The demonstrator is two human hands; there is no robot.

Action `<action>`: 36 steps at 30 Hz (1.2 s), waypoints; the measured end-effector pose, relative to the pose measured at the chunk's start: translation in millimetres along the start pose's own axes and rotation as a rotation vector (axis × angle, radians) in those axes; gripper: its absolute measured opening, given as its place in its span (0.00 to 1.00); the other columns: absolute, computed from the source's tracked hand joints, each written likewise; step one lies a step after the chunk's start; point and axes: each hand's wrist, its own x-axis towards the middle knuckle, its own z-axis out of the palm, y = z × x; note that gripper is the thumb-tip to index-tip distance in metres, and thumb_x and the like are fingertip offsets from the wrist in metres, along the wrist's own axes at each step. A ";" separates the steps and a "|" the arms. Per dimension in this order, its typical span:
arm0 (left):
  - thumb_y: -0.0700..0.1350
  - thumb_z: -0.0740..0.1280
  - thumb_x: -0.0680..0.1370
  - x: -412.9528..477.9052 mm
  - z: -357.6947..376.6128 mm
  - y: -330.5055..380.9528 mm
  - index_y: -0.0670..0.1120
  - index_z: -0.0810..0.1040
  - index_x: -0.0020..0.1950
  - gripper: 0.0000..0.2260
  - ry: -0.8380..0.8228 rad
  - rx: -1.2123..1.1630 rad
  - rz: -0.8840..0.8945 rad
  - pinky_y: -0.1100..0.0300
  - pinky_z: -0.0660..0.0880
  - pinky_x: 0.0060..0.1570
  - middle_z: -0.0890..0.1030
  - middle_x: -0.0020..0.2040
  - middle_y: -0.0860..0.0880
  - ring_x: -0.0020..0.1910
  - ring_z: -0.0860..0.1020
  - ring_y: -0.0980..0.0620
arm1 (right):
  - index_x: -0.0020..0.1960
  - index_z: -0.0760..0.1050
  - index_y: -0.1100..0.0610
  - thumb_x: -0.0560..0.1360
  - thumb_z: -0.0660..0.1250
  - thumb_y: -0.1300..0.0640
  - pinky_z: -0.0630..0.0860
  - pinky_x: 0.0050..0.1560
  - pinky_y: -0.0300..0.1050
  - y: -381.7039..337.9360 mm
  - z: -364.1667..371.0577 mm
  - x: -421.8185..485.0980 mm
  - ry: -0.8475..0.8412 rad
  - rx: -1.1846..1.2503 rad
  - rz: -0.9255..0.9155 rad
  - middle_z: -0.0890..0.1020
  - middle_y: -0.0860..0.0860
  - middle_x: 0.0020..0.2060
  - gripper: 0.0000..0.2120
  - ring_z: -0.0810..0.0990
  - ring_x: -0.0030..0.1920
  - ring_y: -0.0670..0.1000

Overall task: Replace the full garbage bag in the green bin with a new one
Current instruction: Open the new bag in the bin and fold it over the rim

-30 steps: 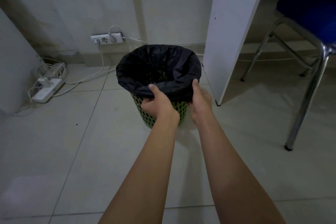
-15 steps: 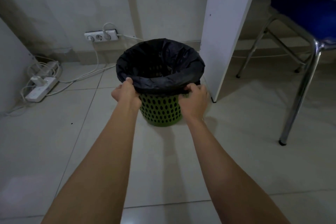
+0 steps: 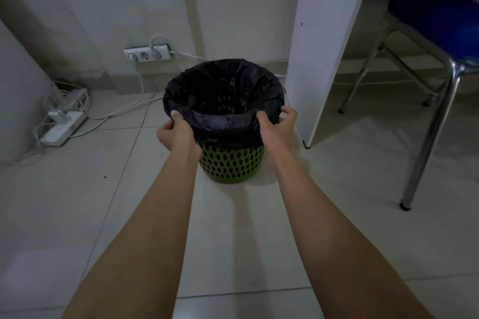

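1. Head view: a green perforated bin (image 3: 231, 163) stands on the tiled floor (image 3: 77, 202) beside a white desk panel (image 3: 324, 46), lined with a black garbage bag (image 3: 223, 101)
2. My left hand (image 3: 176, 132) and right hand (image 3: 278, 125) each pinch the bag's folded-over cuff at the near rim
3. The film looks thin, soft and slippery, likely tearable; I'd grip bunched cuff, not single plastic

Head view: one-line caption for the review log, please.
Left hand and right hand grip the black bag folded over the green bin rim, on a tiled floor.
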 end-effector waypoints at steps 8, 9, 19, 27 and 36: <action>0.55 0.60 0.82 -71.5 14.8 -42.6 0.45 0.66 0.71 0.21 0.058 0.041 -0.072 0.48 0.75 0.61 0.68 0.71 0.43 0.63 0.74 0.42 | 0.59 0.65 0.53 0.74 0.74 0.52 0.73 0.38 0.37 11.6 21.7 -23.8 0.099 -0.002 -0.025 0.74 0.42 0.46 0.22 0.77 0.43 0.41; 0.55 0.61 0.82 -72.9 16.4 -42.6 0.45 0.65 0.73 0.23 0.061 0.053 -0.065 0.46 0.74 0.62 0.65 0.73 0.43 0.65 0.73 0.41 | 0.59 0.65 0.54 0.74 0.73 0.51 0.72 0.38 0.37 13.5 23.9 -26.4 0.099 -0.006 -0.025 0.74 0.43 0.46 0.21 0.76 0.42 0.42; 0.53 0.63 0.81 -25.8 -4.8 -25.7 0.44 0.68 0.71 0.22 -0.004 0.049 0.053 0.53 0.76 0.61 0.72 0.68 0.46 0.60 0.77 0.47 | 0.65 0.64 0.50 0.78 0.68 0.61 0.81 0.48 0.52 21.7 14.9 -16.5 -0.066 0.331 0.321 0.79 0.58 0.56 0.20 0.81 0.50 0.54; 0.33 0.61 0.75 -16.1 -25.3 -25.8 0.47 0.64 0.65 0.20 -0.053 -0.085 -0.002 0.50 0.78 0.57 0.74 0.64 0.41 0.52 0.78 0.46 | 0.57 0.73 0.54 0.74 0.74 0.59 0.81 0.57 0.56 34.5 32.7 -21.9 -0.104 0.283 0.281 0.83 0.55 0.54 0.14 0.83 0.53 0.55; 0.40 0.66 0.77 -48.6 -12.7 -56.6 0.42 0.80 0.52 0.07 -0.062 0.081 0.046 0.47 0.81 0.55 0.84 0.50 0.45 0.49 0.82 0.46 | 0.58 0.75 0.57 0.75 0.71 0.65 0.83 0.55 0.48 51.0 46.6 -46.8 -0.044 0.221 0.120 0.84 0.54 0.52 0.13 0.84 0.52 0.53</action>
